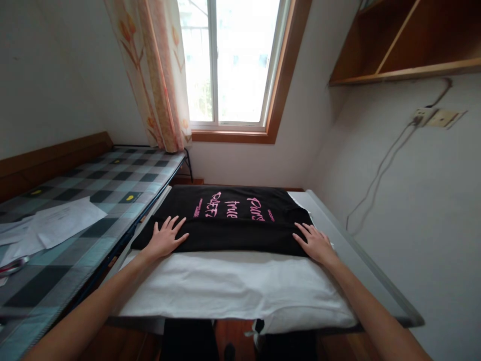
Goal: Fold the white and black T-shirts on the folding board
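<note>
A black garment with pink lettering lies folded flat across the table, its shape like a shirt. My left hand rests on its left end, fingers spread. At the opposite end my right hand lies with fingers stretched out on the black fabric. Beneath the garment a white cloth covers the table and hangs at the near edge, where a small knotted bit dangles. Neither hand grips anything.
On the left stands a bed with a checked mattress, holding white papers and a red-and-silver object. A grey table edge runs along the right wall. A cord hangs from the socket below a wooden shelf.
</note>
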A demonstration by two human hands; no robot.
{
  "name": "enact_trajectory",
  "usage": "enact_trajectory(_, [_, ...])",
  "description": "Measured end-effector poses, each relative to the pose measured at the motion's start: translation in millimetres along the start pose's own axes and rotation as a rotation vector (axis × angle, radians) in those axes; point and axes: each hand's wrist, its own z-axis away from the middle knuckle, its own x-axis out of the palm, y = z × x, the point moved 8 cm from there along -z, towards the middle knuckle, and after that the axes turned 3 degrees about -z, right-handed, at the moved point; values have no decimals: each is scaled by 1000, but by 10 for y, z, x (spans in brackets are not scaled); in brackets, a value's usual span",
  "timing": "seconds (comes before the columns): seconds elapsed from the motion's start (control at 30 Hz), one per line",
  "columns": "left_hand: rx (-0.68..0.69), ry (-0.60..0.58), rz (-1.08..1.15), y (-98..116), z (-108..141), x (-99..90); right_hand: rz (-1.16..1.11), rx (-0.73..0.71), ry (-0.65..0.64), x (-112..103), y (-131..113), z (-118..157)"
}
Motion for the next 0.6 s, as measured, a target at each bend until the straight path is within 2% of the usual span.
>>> enact_trajectory(0.13, [-25, 55, -20, -33, -252, -233, -32, -24, 130, -170, -189, -164])
enact_trajectory(0.2, [-16, -7, 17, -98, -409, -278, -60, -61, 157, -242, -334, -263])
enact_trajectory(0.27, [-9, -122, 106, -214, -541, -265, -88, -104, 140, -270, -479, -357])
enact_trajectory(0.4, [-67, -285, 288, -620, -654, -230, -134, -198, 40, -209, -732, -472])
enact_trajectory(0.53, [-208, -324, 387, -1146, -549, -228, -119, -200, 27, -158, -834, -482])
enact_trajectory(0.6, [-263, -321, 485, -1326, -434, -234, -137, -190, 42, -164, -820, -464])
